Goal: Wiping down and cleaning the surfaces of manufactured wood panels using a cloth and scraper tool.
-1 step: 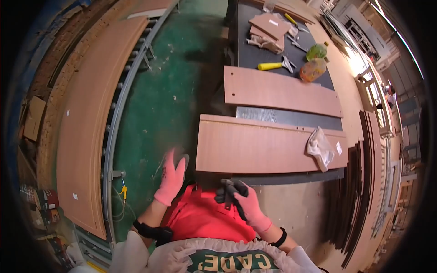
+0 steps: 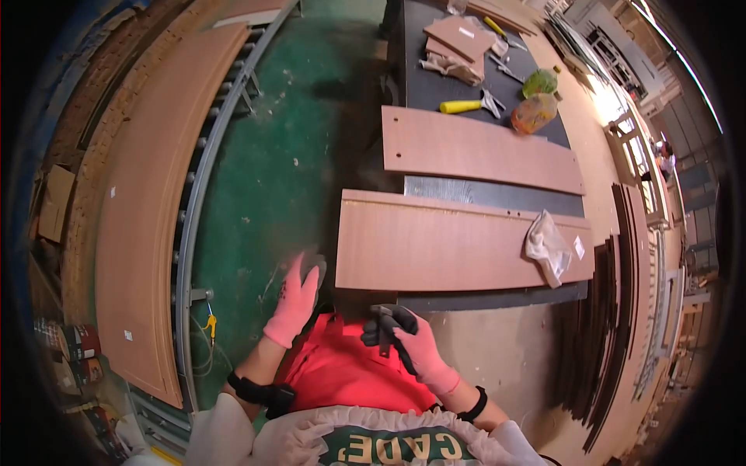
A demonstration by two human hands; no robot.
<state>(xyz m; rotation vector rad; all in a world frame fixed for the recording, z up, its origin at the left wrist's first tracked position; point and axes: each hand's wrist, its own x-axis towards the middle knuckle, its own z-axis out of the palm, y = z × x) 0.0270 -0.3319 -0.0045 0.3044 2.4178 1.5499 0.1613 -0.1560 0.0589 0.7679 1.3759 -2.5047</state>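
My left hand [image 2: 294, 301], in a pink and dark glove, is open beside the near left corner of the table, its thumb and fingers apart with nothing between them. In front of my red apron [image 2: 342, 373], my right hand [image 2: 412, 346] is closed round a small dark flat tool [image 2: 385, 342]; its exact kind is too unclear to tell. Just beyond that hand, a wood-grain board [image 2: 435, 250] lies near the table's front edge. A crumpled whitish cloth [image 2: 547, 250] rests on its right end. Behind it lies a narrower board [image 2: 474, 145] with holes near its ends.
A yellow-handled scraper [image 2: 462, 106], an orange-tinted bottle [image 2: 533, 115] and a green bottle [image 2: 541, 81] are farther back on the dark table [image 2: 423, 85]. To my left, long panels [image 2: 148, 210] lie on a roller conveyor [image 2: 203, 167]. Dark boards [image 2: 610, 326] stand at the right.
The view has shifted slightly, so the table and boards appear a little higher. My hands keep nearly the same pose, the right still gripping the dark tool.
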